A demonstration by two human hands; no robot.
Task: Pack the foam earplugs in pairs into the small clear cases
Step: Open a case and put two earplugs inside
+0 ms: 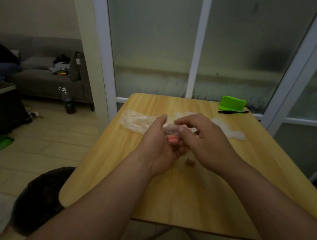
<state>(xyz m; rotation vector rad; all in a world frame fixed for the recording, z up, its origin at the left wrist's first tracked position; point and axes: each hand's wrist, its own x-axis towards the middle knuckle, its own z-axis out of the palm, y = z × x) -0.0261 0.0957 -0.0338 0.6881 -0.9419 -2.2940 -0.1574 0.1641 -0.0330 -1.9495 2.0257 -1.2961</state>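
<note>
The wooden table [195,191] carries all the task items.

Your left-hand grip [159,147] is above the middle of the table. Its fingers are curled under a small clear case [170,132] and its thumb points toward 12 o'clock.

Your right-hand grip [205,141] meets it from 3 o'clock. Thumb and forefinger are pinched on the raised lid of the same case.

A crumpled clear plastic bag [135,121] lies at 10 o'clock from the held case. A loose pile of empty clear cases [230,132] lies at 3 o'clock, partly hidden by the right hand.

A green box [231,102] stands at 2 o'clock near the far table edge. A black marker [233,111] lies just in front of it.

Two pink foam earplugs [172,139] lie side by side inside the held case.

A small tan piece [190,162] rests on the table at 5 o'clock from the case. What it is cannot be determined.
</note>
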